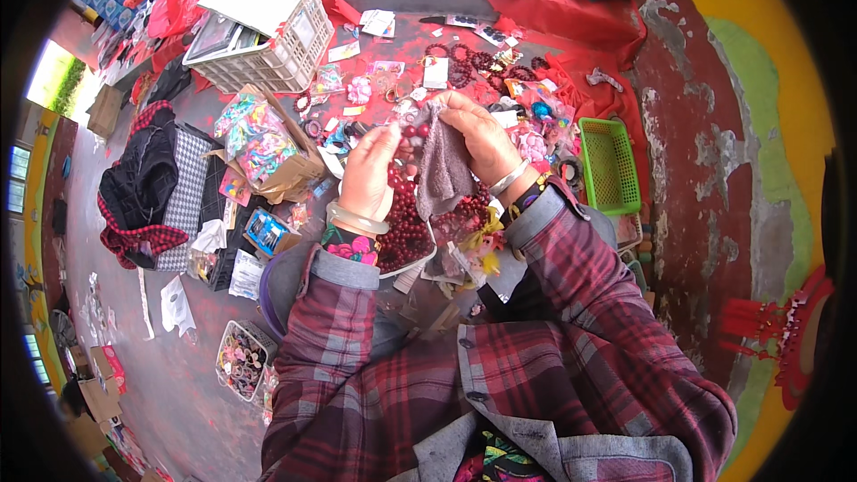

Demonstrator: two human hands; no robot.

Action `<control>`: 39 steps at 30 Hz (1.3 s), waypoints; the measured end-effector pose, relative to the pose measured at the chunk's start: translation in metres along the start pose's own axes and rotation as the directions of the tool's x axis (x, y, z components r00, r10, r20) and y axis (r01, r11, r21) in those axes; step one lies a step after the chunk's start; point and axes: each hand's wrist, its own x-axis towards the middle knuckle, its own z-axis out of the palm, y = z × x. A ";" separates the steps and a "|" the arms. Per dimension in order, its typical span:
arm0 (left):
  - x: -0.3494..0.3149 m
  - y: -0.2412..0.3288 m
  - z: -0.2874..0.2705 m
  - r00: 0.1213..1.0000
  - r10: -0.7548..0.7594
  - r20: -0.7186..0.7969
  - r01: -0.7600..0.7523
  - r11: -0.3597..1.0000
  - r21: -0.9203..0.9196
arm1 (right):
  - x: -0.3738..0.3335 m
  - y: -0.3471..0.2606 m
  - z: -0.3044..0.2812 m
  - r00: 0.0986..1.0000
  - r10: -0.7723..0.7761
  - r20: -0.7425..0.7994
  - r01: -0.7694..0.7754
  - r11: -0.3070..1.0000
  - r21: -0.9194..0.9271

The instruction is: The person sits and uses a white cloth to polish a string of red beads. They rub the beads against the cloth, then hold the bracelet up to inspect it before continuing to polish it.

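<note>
My left hand (368,171) is closed at the fingertips on a string of dark red beads (416,132). A grey-brown cloth (445,170) hangs from my right hand (487,145), whose fingers are pinched around its top edge beside the beads. Cloth and beads meet between the two hands. Below them, a white-rimmed container (412,265) holds a heap of dark red bead strings (403,225), partly covered by the cloth and my left hand. Yellow ribbon-like pieces (489,245) lie close under my right wrist.
Beyond my hands, bead bracelets (460,67) and small packets lie spread on red cloth. A white crate (277,58) and a cardboard box of colourful packets (295,159) stand left. A green basket (611,165) sits right, near the peeling wall (692,125). A small basket (243,361) is lower left.
</note>
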 end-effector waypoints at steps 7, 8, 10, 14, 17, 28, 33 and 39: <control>0.002 0.005 -0.001 1.000 -0.019 -0.002 0.018 0.987 -0.158 | -0.003 -0.001 0.000 0.970 0.059 0.237 -0.100 0.981 0.165; 0.001 0.006 0.001 0.999 -0.031 0.008 0.032 0.986 -0.164 | -0.004 -0.002 0.003 0.974 0.049 0.223 -0.084 0.985 0.150; -0.002 0.007 0.005 0.998 -0.056 0.027 0.060 0.983 -0.175 | -0.002 0.002 0.003 0.985 0.046 0.166 -0.072 0.986 0.152; -0.002 0.003 0.000 0.986 -0.118 0.117 0.128 0.989 -0.081 | -0.006 -0.002 0.012 0.992 0.016 0.124 -0.038 0.983 0.180; -0.004 0.003 0.007 0.988 -0.118 0.102 0.119 0.993 -0.012 | -0.004 0.003 0.007 0.997 0.002 0.076 -0.008 0.997 0.074; 0.000 0.007 -0.004 0.996 -0.065 0.064 0.060 0.996 0.070 | 0.001 -0.005 -0.002 1.000 -0.016 0.015 0.015 0.999 0.049; 0.003 0.011 -0.006 0.999 0.025 0.022 -0.022 0.994 -0.107 | 0.004 -0.009 -0.012 0.998 -0.049 -0.044 0.055 0.988 0.145; 0.000 0.013 -0.004 0.998 0.008 0.070 -0.004 0.998 -0.055 | -0.005 -0.023 -0.002 1.000 -0.026 -0.001 0.026 0.998 0.059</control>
